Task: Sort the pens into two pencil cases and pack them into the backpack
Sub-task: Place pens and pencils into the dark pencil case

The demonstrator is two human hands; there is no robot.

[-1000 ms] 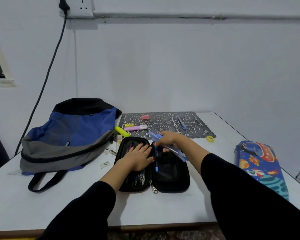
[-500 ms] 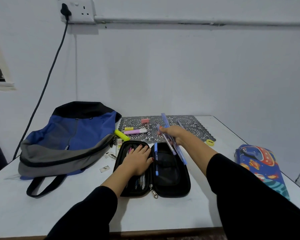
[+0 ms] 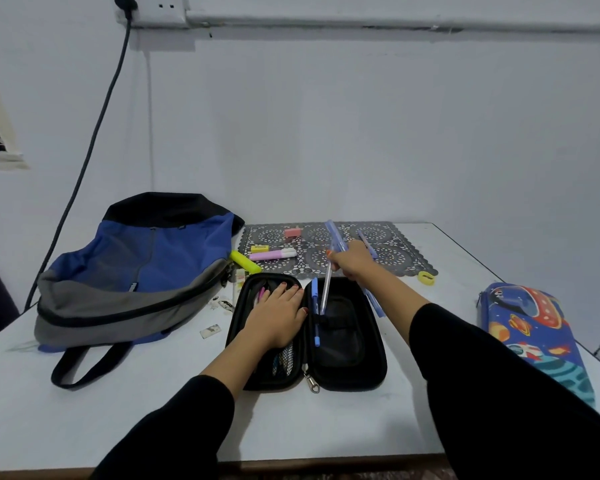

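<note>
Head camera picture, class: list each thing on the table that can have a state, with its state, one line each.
Black pencil case: open flat, pens inside.
Rocket pencil case: closed.
Backpack: lying flat; zip state unclear.
Left hand: pressed flat on the case.
Right hand: gripping several pens.
Clear pen: tilted, tip in the case.

Views: one only, a head-worn wide-angle camera; nothing shared with another view.
Position: above the near edge of the white table (image 3: 378, 420).
Facing: forward and slightly down, toward the wall (image 3: 361, 133) behind the table.
Nearness: sleeves fill the lower frame; the open black pencil case (image 3: 347, 344) lies close, at centre.
Distortion: table edges bend outward.
</note>
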